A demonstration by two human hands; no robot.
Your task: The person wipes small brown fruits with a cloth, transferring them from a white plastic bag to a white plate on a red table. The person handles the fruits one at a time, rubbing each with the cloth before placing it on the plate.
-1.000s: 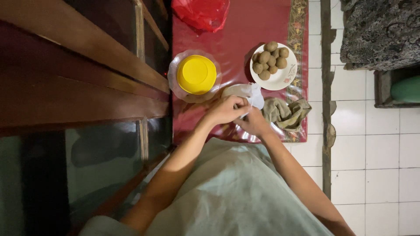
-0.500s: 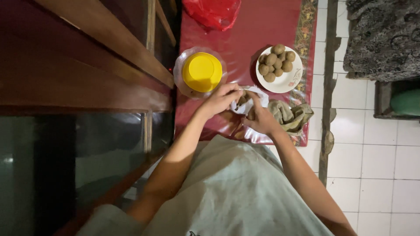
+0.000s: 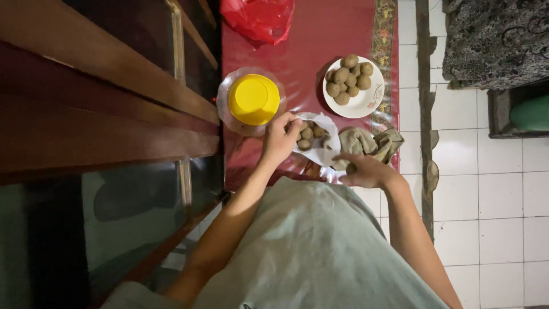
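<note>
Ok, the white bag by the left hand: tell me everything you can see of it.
The white bag looks like thin, crumpled plastic, lying open on the red table cover between the yellow bowl and the olive cloth. Several small brown round fruits sit in its mouth. The left hand rests its fingers at the opening; the right hand is just beside its lower edge, holding one small brown fruit. Whether that hand touches the bag is unclear.

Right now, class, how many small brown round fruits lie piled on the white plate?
9 can be counted, heaped on the white plate at its far side; the brown fruits overlap, so others may be hidden underneath.
</note>
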